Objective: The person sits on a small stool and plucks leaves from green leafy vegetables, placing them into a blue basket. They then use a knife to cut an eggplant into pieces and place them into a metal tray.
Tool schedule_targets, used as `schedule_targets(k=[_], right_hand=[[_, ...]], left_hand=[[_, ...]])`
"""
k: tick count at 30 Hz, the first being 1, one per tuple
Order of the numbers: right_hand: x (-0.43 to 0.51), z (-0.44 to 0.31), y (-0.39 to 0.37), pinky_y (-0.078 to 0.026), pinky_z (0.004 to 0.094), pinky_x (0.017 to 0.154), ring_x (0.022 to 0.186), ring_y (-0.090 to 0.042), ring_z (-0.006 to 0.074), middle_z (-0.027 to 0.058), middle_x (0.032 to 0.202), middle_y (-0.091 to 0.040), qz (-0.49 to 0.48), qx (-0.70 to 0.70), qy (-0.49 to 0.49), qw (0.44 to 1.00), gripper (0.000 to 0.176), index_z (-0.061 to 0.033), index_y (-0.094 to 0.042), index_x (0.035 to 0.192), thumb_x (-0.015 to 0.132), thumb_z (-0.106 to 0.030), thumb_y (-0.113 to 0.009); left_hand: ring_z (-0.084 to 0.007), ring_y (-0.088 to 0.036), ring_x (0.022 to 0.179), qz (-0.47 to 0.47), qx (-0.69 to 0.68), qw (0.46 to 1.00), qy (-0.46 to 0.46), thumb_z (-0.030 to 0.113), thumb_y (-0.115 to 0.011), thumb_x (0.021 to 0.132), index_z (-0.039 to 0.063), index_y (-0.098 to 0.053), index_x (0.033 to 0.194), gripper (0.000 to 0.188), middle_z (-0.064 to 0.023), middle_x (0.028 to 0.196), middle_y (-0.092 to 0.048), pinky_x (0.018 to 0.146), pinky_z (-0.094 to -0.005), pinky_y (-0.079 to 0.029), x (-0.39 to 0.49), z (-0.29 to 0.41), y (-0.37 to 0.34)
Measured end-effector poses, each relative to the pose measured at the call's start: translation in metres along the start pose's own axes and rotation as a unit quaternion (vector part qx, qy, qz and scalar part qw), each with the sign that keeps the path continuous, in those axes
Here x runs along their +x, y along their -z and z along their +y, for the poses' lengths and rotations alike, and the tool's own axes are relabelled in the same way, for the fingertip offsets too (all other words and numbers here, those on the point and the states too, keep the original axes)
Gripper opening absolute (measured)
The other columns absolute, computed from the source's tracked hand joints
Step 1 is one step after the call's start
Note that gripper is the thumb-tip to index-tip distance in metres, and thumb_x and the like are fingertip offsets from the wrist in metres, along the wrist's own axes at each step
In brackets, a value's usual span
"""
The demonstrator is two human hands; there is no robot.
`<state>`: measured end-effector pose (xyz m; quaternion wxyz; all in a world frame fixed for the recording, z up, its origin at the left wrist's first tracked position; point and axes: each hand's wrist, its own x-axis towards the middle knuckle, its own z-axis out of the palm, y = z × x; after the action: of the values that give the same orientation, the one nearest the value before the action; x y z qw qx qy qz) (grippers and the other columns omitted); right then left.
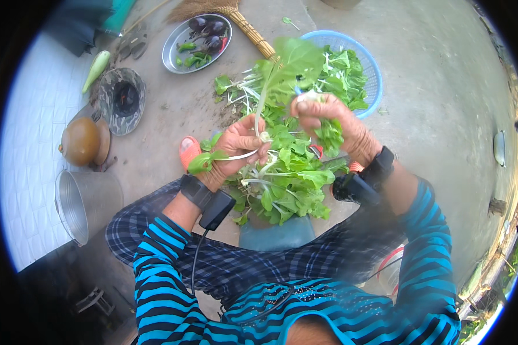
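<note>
Between finger and thumb, my left hand (241,144) pinches a leafy green plant (261,101) by its pale base; one large leaf stands up from it and another stalk hangs to the left. My right hand (323,112) is closed around some leafy greens (329,134), with white stems at the fingers and leaves below; it is slightly blurred. Beneath both hands lies a heap of leafy greens (285,181), over a teal surface (278,235) between my legs. Beyond my right hand stands a blue plastic basket (373,79) holding more greens.
Farther off, a metal tray (167,54) holds eggplants and peppers beside a straw broom (252,32). To the left are a camouflage hat (108,110), a brown gourd-shaped vessel (81,141), a metal bucket (97,202) and a pale green gourd (96,69) near the white wall.
</note>
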<state>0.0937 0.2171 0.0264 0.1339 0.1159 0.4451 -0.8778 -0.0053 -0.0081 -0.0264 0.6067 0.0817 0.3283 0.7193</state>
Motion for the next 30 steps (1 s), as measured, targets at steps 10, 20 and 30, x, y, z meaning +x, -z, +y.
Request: schedule_targets(k=[10, 20, 30], right_hand=[[0.043, -0.044, 0.116, -0.046, 0.043, 0.088, 0.103, -0.058, 0.0396, 0.0246, 0.112, -0.059, 0.351, -0.701, 0.129, 0.607, 0.072, 0.0, -0.045, 0.13, 0.079, -0.047, -0.065], [0.021, -0.03, 0.086, -0.045, 0.0411, 0.091, 0.108, -0.056, 0.0343, 0.0142, 0.131, -0.049, 0.206, -0.748, 0.121, 0.62, 0.04, -0.0046, -0.054, 0.117, 0.082, -0.022, -0.063], [0.009, -0.037, 0.062, -0.046, 0.0422, 0.087, 0.103, -0.057, 0.0339, 0.0134, 0.125, -0.052, 0.152, -0.767, 0.026, 0.623, 0.03, -0.0038, -0.056, 0.111, 0.084, -0.015, -0.06]], left_hand=[[-0.0207, -0.062, 0.072, -0.034, 0.674, 0.725, 0.14, 0.023, -0.062, 0.077, 0.006, -0.068, 0.094, 0.025, -0.0113, 0.077, -0.067, 0.07, -0.0364, -0.05, 0.006, -0.038, 0.074], [-0.03, -0.065, 0.078, 0.291, 0.716, 0.628, -0.091, 0.011, -0.056, 0.075, 0.007, -0.069, 0.084, 0.017, -0.0145, 0.082, -0.067, 0.073, -0.0381, -0.051, 0.12, 0.02, 0.168], [-0.0406, -0.059, 0.09, 0.287, 0.835, 0.466, -0.05, 0.001, -0.05, 0.08, 0.003, -0.056, 0.097, 0.018, -0.0188, 0.102, -0.051, 0.076, -0.0483, -0.05, 0.159, -0.004, 0.212]])
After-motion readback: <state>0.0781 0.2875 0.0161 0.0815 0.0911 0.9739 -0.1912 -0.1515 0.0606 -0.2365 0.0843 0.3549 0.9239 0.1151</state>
